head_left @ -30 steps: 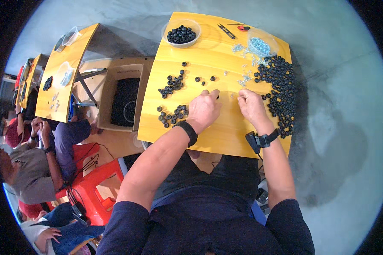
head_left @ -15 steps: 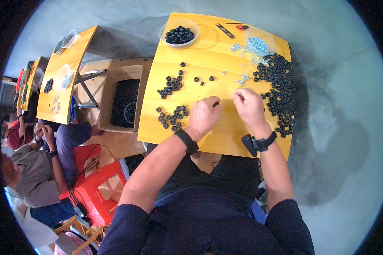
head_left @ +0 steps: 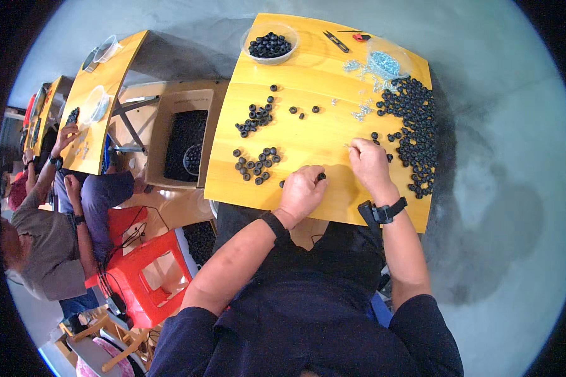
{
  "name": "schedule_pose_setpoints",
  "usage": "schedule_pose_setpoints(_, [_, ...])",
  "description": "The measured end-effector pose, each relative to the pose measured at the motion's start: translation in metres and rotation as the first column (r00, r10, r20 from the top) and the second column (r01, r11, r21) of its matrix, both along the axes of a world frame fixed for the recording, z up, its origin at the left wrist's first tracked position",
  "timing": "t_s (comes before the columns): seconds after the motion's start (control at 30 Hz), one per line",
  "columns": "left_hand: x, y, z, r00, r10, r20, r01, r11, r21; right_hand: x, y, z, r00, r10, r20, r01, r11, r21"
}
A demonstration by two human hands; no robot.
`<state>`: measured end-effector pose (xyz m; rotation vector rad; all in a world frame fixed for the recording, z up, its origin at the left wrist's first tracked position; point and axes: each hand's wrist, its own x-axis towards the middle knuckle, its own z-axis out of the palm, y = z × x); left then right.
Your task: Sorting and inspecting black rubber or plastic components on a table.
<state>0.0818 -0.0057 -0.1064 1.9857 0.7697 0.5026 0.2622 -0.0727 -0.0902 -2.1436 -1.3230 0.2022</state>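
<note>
Over the front middle of the yellow table (head_left: 233,188), my left hand (head_left: 300,196) is closed on a small black ring-shaped part (head_left: 321,176), which shows at its fingertips. To its right my right hand (head_left: 369,164) pinches a tiny silvery piece (head_left: 347,145) between thumb and forefinger, too small to name. The two hands are apart. Left of them lie loose groups of similar black parts (head_left: 258,166). A large spread of them (head_left: 415,125) covers the table's right side. Small silvery pieces (head_left: 361,113) are scattered beyond my right hand.
A clear bowl of black parts (head_left: 270,45) stands at the far left. Dark snips (head_left: 336,42), a red-handled tool (head_left: 361,38) and a tipped container of bluish pieces (head_left: 383,64) lie at the far edge. A cardboard box (head_left: 210,125), a red stool (head_left: 141,276) and a seated co-worker (head_left: 50,251) are left.
My left hand has moved slightly down, and the black part now shows more at its fingertips. My right hand has shifted slightly away from it. The co-worker has reached out to their table.
</note>
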Motion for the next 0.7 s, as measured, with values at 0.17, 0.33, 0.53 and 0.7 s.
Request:
schedule_pose_setpoints(0.17, [0.003, 0.001, -0.009, 0.998, 0.068, 0.007, -0.068, 0.997, -0.024, 0.001, -0.002, -0.002, 0.999, 0.019, 0.033, -0.018, 1.0, -0.011])
schedule_pose_setpoints(0.33, [0.004, 0.009, 0.002, 0.999, 0.041, -0.028, -0.046, 0.977, -0.209, -0.002, -0.003, 0.01, 0.998, 0.06, 0.018, -0.059, 0.996, -0.061])
schedule_pose_setpoints(0.53, [-0.001, 0.016, -0.013, 0.996, 0.052, 0.073, -0.012, 0.884, -0.467, -0.011, -0.001, 0.003, 0.99, 0.086, 0.116, -0.074, 0.993, -0.097])
schedule_pose_setpoints(0.7, [-0.012, 0.008, 0.02, 0.975, 0.183, 0.129, -0.059, 0.765, -0.642, -0.009, -0.005, 0.0, 0.993, 0.07, 0.097, -0.071, 0.997, 0.003])
